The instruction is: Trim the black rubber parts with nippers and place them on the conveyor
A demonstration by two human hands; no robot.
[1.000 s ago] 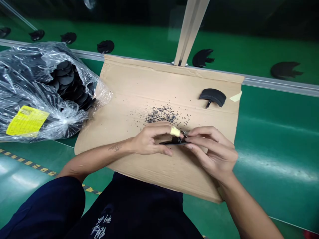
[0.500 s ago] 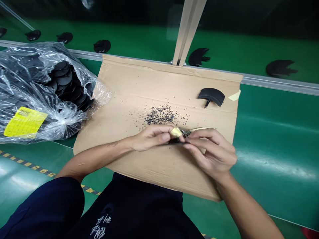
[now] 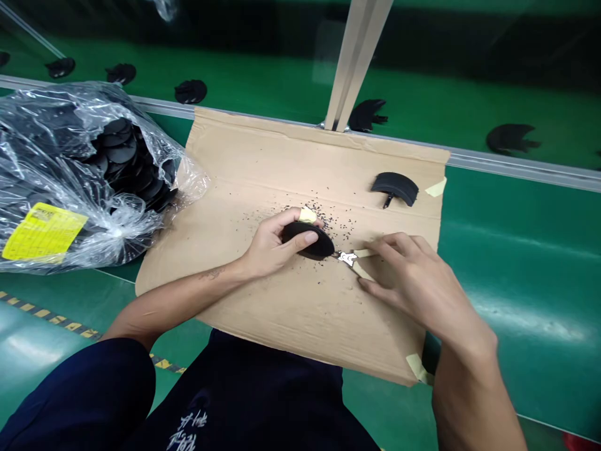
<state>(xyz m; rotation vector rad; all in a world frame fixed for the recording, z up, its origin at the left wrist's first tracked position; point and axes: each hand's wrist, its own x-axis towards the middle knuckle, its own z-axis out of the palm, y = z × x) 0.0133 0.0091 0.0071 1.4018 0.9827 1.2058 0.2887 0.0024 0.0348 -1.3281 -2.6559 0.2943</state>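
Between thumb and fingers, my left hand (image 3: pixel 277 244) grips a round black plastic disc (image 3: pixel 310 243), its flat face tilted up. Pale yellow tape wraps one finger of that hand. My right hand (image 3: pixel 408 269) is closed round the pale handles of small cutting pliers (image 3: pixel 350 258); the handles are spread apart. The jaws reach the right rim of the disc, and whether they bite into it I cannot tell. Small black plastic scraps (image 3: pixel 335 219) are scattered on the cardboard sheet (image 3: pixel 263 150) behind and beneath the disc.
A clear plastic bag (image 3: pixel 61 156) full of black discs, with a yellow label (image 3: pixel 44 232), lies at the left. A curved black part (image 3: pixel 395 188) with a stem rests on the cardboard at the right. Behind, a metal post (image 3: pixel 354 69) rises from a rail, with black parts beyond.
My left hand has moved slightly up and left and turned the disc so its flat face shows. The right hand now holds the pliers with handles spread at the disc's rim.
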